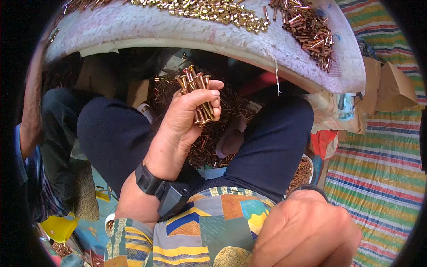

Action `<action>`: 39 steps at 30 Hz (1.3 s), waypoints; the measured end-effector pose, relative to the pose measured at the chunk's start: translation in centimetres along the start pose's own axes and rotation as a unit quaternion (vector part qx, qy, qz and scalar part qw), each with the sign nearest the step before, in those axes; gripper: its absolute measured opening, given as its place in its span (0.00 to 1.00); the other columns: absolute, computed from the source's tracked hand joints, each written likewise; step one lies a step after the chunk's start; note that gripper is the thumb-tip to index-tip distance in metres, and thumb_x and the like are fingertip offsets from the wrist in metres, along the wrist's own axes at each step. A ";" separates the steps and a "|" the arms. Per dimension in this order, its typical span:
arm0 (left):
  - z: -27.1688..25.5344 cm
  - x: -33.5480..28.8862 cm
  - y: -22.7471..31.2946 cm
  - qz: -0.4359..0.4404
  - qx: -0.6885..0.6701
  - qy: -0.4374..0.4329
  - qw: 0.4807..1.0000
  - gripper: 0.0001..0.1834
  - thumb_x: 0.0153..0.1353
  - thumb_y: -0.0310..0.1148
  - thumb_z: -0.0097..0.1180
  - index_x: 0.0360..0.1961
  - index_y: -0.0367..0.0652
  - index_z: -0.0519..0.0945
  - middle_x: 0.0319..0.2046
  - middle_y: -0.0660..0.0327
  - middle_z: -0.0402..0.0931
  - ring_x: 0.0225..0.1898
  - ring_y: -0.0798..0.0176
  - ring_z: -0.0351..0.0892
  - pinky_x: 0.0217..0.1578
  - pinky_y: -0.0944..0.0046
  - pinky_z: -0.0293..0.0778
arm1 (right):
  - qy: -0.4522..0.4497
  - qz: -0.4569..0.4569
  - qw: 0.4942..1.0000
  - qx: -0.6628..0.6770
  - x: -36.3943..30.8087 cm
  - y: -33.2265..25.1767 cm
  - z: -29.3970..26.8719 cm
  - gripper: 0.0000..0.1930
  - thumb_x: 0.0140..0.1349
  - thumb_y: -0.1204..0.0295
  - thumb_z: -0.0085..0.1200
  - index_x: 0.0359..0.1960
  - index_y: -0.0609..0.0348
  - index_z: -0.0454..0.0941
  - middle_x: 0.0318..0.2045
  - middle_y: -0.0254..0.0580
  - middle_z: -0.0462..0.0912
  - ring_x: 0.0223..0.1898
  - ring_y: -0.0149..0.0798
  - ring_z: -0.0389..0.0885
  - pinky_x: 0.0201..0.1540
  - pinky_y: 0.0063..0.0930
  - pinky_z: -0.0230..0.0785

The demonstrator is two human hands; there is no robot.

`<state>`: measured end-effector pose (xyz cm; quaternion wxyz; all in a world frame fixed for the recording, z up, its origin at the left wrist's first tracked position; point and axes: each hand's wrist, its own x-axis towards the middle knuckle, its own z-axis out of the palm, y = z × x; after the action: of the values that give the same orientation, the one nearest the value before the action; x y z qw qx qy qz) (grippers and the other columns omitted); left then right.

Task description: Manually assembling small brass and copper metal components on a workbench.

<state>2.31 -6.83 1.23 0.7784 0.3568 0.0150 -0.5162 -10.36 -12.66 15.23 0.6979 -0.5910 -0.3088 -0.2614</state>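
Note:
My left hand is closed around a bunch of gold-coloured flat-headed bolts, held up between my knees. Its thumb lies across the bunch, and ends of the bolts stick out above and below the fingers. Close to the camera at the lower right is my right hand. Its back shows, bent at the wrist below a dark band; its fingers are hidden, so whether it holds anything is unclear. Ahead, the pale cloth-covered work surface carries a heap of small gold metal pieces and a heap of copper-coloured bolts.
Many bolts lie in a pile below, between my feet. A container of bolts stands by my right thigh. Another person's arm and leg are at the left. Brown cardboard and a striped sheet are at the right.

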 end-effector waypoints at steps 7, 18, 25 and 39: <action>0.6 -0.7 0.0 -0.007 0.006 -0.017 1.000 0.20 0.48 0.23 0.52 0.45 0.34 0.69 0.22 0.59 0.74 0.21 0.66 0.74 0.22 0.69 0.72 | 0.116 0.313 0.872 -0.358 -2.0 3.7 -6.5 0.08 0.53 0.71 0.54 0.22 0.64 0.75 0.14 0.33 0.74 0.16 0.23 0.71 0.17 0.20 0.62; 1.3 0.0 -1.1 0.040 0.000 -0.049 0.998 0.25 0.44 0.20 0.50 0.49 0.34 0.69 0.29 0.55 0.76 0.23 0.63 0.78 0.24 0.68 0.77 | 0.186 0.425 0.833 -0.300 -4.3 9.3 -8.2 0.10 0.55 0.73 0.53 0.28 0.72 0.74 0.16 0.40 0.76 0.14 0.26 0.75 0.15 0.17 0.67; 2.6 -0.1 -1.3 0.063 -0.001 -0.053 0.997 0.26 0.44 0.19 0.51 0.50 0.32 0.68 0.36 0.52 0.75 0.33 0.58 0.79 0.32 0.65 0.78 | 0.243 0.368 0.864 -0.243 -5.2 9.3 -8.3 0.07 0.58 0.74 0.50 0.28 0.67 0.74 0.21 0.39 0.77 0.19 0.25 0.75 0.13 0.15 0.65; 2.4 0.0 -1.8 -0.027 0.109 -0.020 0.993 0.09 0.51 0.32 0.58 0.29 0.38 0.75 0.17 0.61 0.73 0.16 0.69 0.73 0.16 0.73 0.71 | -0.233 0.128 0.780 -0.567 -5.2 4.9 -12.1 0.06 0.44 0.72 0.53 0.18 0.56 0.68 0.18 0.36 0.68 0.23 0.39 0.69 0.26 0.29 0.65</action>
<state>0.00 -8.56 2.03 0.7209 0.4284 -0.0474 -0.5428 -8.83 -23.77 6.77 0.1708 -0.9569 -0.1796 -0.1513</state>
